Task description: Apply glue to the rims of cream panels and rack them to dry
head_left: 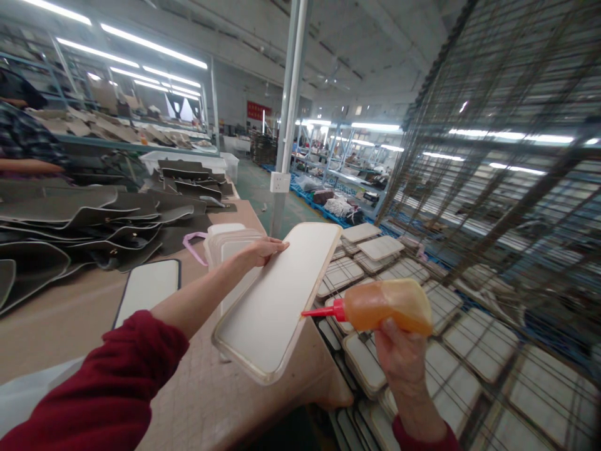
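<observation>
My left hand [267, 250] grips a white rectangular panel with rounded corners [286, 288] by its upper left edge, thumb on the face. The panel is tilted up above the table's corner, and a yellowish line runs along its rim. In my right hand [399, 351] is a squeeze bottle of amber liquid [385, 304], lying almost level with its red nozzle [323, 311] pointing left. The nozzle's tip meets the panel's right edge. Behind my left hand, a stack of similar pale panels [230, 241] stands on the table, partly hidden.
Wire racks [446, 369] holding many white panels spread low on the right, with a raised wire grid [507, 94] above. Dark folded sheets [94, 207] cover the table's left [197, 388]. A metal post [286, 125] rises beyond the table. A person in a plaid sleeve [28, 144] is at far left.
</observation>
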The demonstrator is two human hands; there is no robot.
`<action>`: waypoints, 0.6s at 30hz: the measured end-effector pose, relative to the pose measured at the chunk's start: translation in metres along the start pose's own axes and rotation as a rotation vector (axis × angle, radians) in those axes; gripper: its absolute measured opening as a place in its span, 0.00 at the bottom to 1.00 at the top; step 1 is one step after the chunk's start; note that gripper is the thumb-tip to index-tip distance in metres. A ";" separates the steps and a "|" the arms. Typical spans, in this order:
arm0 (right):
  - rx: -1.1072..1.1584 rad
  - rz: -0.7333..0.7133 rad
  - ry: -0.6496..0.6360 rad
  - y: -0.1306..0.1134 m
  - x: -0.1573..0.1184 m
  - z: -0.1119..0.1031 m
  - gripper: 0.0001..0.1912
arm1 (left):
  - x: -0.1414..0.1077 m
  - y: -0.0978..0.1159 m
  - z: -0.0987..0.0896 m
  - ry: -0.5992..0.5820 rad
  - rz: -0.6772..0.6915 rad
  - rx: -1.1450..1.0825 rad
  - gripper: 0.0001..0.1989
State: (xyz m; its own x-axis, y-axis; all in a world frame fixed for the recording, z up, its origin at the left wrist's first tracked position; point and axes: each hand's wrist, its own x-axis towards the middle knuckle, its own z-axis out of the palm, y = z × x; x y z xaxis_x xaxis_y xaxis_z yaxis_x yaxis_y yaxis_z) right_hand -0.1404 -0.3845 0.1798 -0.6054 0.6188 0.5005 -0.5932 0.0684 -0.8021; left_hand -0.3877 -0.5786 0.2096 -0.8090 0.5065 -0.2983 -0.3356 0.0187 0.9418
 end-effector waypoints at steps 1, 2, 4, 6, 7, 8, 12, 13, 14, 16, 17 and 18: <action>0.024 0.013 0.010 0.000 0.000 0.000 0.20 | 0.001 0.000 -0.001 0.000 -0.002 0.003 0.18; 0.056 0.028 0.022 -0.001 -0.001 0.001 0.21 | 0.002 -0.001 -0.001 0.000 -0.003 0.005 0.18; 0.101 0.058 0.030 -0.003 -0.003 0.005 0.24 | 0.003 -0.001 -0.003 0.003 -0.008 0.010 0.18; 0.130 0.083 0.032 -0.005 -0.005 0.008 0.26 | 0.004 -0.001 -0.004 0.006 -0.016 0.014 0.17; 0.139 0.096 0.035 -0.006 -0.006 0.010 0.27 | 0.004 -0.001 -0.004 0.008 -0.019 0.014 0.17; 0.141 0.106 0.036 -0.006 -0.007 0.010 0.27 | 0.005 -0.001 -0.004 0.009 -0.021 0.015 0.17; 0.123 0.134 0.034 -0.003 -0.010 0.008 0.29 | 0.005 0.001 -0.005 0.016 -0.023 0.008 0.15; 0.120 0.137 0.031 -0.003 -0.011 0.008 0.30 | 0.005 0.001 -0.006 0.019 -0.024 0.006 0.15; 0.118 0.136 0.027 -0.002 -0.012 0.007 0.30 | 0.005 0.001 -0.006 0.021 -0.024 0.004 0.15; 0.109 0.136 0.021 -0.002 -0.014 0.008 0.30 | 0.006 0.002 -0.006 0.028 -0.025 0.000 0.14; 0.106 0.136 0.022 -0.002 -0.015 0.009 0.29 | 0.006 0.002 -0.007 0.032 -0.026 -0.002 0.14; 0.107 0.136 0.027 -0.003 -0.015 0.010 0.29 | 0.006 0.002 -0.007 0.037 -0.026 -0.005 0.13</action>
State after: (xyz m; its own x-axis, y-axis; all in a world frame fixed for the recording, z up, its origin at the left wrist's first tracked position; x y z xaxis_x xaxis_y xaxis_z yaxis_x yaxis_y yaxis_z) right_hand -0.1346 -0.4017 0.1772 -0.6703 0.6379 0.3792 -0.5606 -0.1004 -0.8220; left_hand -0.3966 -0.5815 0.2083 -0.8171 0.4737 -0.3286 -0.3593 0.0272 0.9328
